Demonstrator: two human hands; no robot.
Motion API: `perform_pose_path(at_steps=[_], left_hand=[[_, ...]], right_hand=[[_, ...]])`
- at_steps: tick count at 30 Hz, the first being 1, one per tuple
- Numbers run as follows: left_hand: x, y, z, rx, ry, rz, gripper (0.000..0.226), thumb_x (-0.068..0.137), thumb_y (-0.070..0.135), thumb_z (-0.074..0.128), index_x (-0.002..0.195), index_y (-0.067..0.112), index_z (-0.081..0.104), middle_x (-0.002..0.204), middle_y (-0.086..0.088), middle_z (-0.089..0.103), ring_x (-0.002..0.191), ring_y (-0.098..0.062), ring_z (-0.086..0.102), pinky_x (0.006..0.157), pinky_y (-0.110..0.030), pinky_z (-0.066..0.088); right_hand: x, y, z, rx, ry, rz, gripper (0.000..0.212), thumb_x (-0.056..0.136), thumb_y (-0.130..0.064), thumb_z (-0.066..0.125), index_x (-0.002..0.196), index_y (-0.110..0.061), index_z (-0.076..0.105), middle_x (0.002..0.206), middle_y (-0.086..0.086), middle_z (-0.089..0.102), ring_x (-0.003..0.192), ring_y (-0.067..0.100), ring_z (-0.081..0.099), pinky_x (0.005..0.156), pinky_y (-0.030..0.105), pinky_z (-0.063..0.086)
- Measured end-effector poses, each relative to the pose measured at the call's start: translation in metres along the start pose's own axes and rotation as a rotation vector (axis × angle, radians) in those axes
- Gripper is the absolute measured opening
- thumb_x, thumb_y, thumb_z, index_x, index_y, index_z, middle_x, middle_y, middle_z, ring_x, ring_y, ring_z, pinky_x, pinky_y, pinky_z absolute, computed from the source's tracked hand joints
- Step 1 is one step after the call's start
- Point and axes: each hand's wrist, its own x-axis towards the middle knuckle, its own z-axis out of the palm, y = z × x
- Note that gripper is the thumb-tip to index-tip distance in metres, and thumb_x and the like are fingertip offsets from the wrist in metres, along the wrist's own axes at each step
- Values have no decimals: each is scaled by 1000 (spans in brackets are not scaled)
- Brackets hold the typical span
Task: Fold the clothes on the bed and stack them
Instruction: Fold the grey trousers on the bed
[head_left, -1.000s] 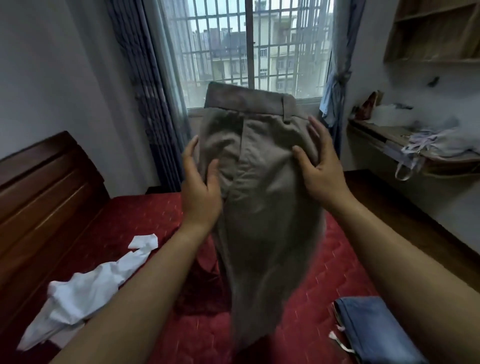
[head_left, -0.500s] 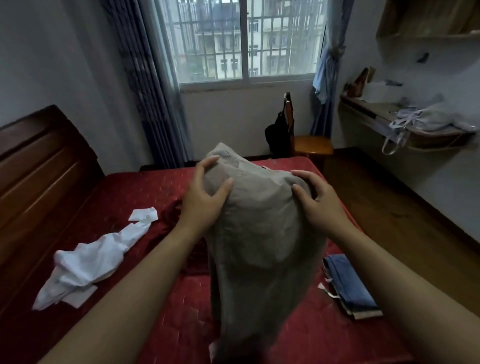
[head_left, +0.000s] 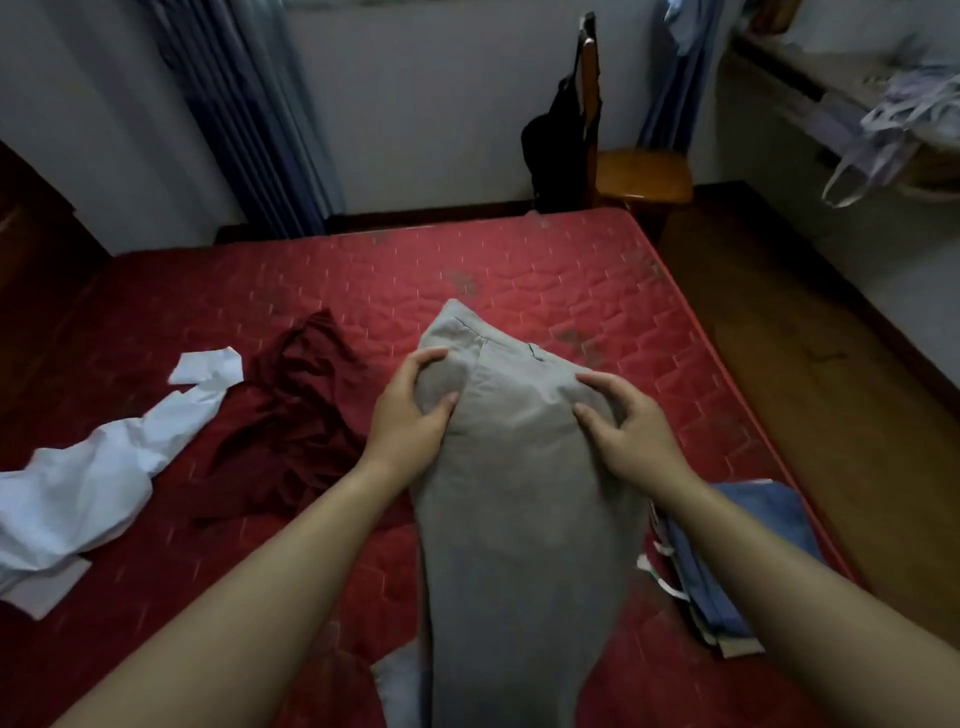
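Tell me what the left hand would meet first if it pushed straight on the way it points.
The trousers that the left hand grips; past their waist, probably bare mattress, though depth is unclear.

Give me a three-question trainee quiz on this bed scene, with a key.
1. True or false: the left hand and the right hand both grip the beige trousers.
2. Fill in: the folded blue clothes lie on the trousers' ____ side.
3. Which garment lies nearest the left hand? A white shirt; B dark red garment; C folded blue clothes.
Key: 1 true; 2 right; 3 B.
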Motion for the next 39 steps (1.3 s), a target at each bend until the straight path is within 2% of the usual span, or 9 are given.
perform_pose_path(at_steps=[2,8,13,18,25,29,32,37,39], left_hand=[[64,-33,20,33,44,-39,49,80,12,68,123,27,49,115,24,52,106,1,50,87,-1,35],[133,-187,75,226,53,-318,60,82,18,68,135,17,40,114,-5,56,95,-19,56,87,-31,46],[51,-298,108,315,-148,-498,36,80,18,69,114,15,58,98,-4,65,82,-18,61,79,-27,46],[-17,-367,124,405,-305,-606,26,81,19,66,107,16,62,101,-2,62,93,-18,60,83,-26,45],[-55,-411,138,456,-293,-631,63,86,29,62,140,10,35,135,-13,43,123,-28,44,101,-32,34],[-76,-410,148,400,-322,-741,70,91,31,54,147,17,15,128,-17,55,111,-35,56,87,-36,45],[-91,-399,145,347,-299,-682,61,93,23,51,145,19,19,127,-13,58,108,-32,59,82,-31,44],[-50,-366,134,96,-171,-328,48,92,17,53,134,35,36,125,15,50,109,7,47,86,0,33],[-12,-357,133,52,-76,-234,46,90,18,55,133,28,41,121,11,55,107,4,51,87,-4,37]], right_hand=[[69,31,19,-27,0,16,40,86,-21,64,125,-20,55,123,-5,58,117,13,52,100,26,40],[177,163,97,-249,-153,125,62,88,-27,62,140,-8,35,141,14,40,128,25,39,105,29,28],[115,259,165,-181,-204,242,42,81,-15,71,119,-4,57,115,13,59,98,23,57,91,29,43],[30,317,219,-178,-245,396,41,79,-12,72,118,-6,58,111,7,55,105,24,55,94,29,41],[-39,336,272,-147,-38,617,76,79,-19,72,144,-25,31,126,9,43,114,21,47,99,28,37],[-69,329,282,-46,50,732,81,82,-23,69,144,-37,21,108,-1,60,97,19,60,80,30,46],[-89,319,280,42,89,732,73,84,-11,66,140,-36,26,88,-10,58,80,12,60,72,16,45],[-47,292,252,39,274,538,56,83,-6,66,133,-18,44,93,-14,56,86,-7,57,75,3,38],[-10,284,238,19,361,438,54,82,-9,67,131,-18,46,91,-18,54,82,-14,53,73,0,37]])
